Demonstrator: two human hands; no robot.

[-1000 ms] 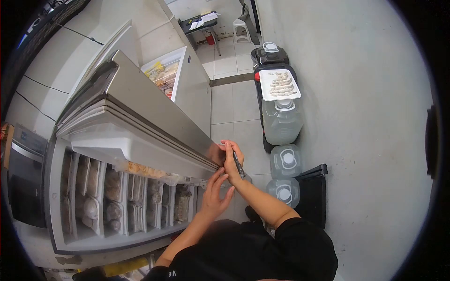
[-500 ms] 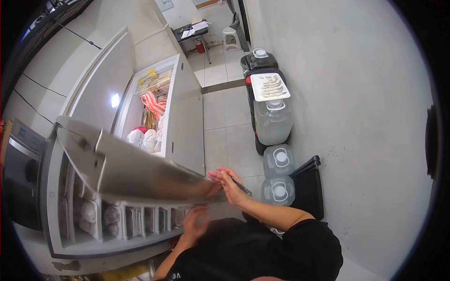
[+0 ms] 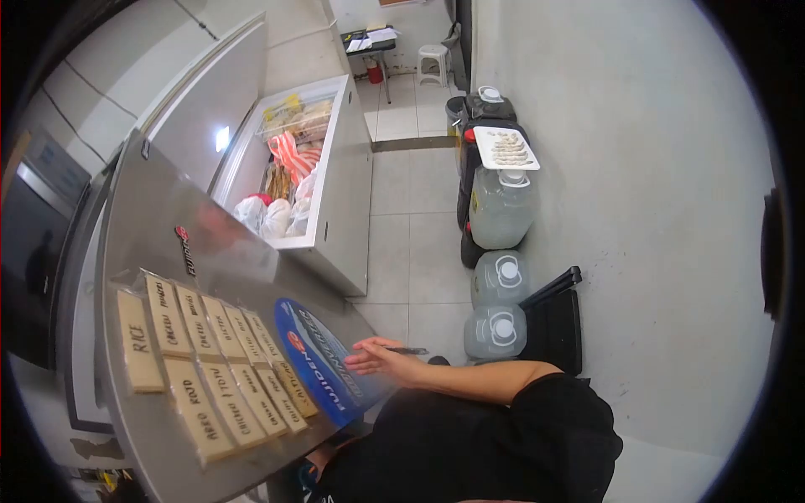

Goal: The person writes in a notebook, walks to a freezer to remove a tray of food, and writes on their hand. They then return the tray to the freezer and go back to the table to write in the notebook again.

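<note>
My right hand [image 3: 381, 360] lies with its fingers stretched against the blue Fujidenzo sticker [image 3: 327, 360] on a steel freezer door [image 3: 251, 302]. A dark pen [image 3: 408, 350] is tucked in the same hand, its end sticking out past the thumb side. Handwritten food labels [image 3: 197, 327], such as "RICE", are taped in two rows on the door. Of my left hand [image 3: 320, 458], only a bit of skin shows below the door's lower edge; its fingers are hidden.
Beyond the door stands a chest freezer [image 3: 340, 184] with its lid up and bagged food inside. Along the right wall are large water jugs [image 3: 496, 331], a white tray [image 3: 506, 149] of pale pieces atop one, and a black folded item [image 3: 558, 331]. A stool [image 3: 433, 63] stands far back.
The freezer door has swung from nearly edge-on to showing its labelled front, covering the packed shelves. My right hand has moved slightly left and down with it; my left hand has dropped mostly out of sight.
</note>
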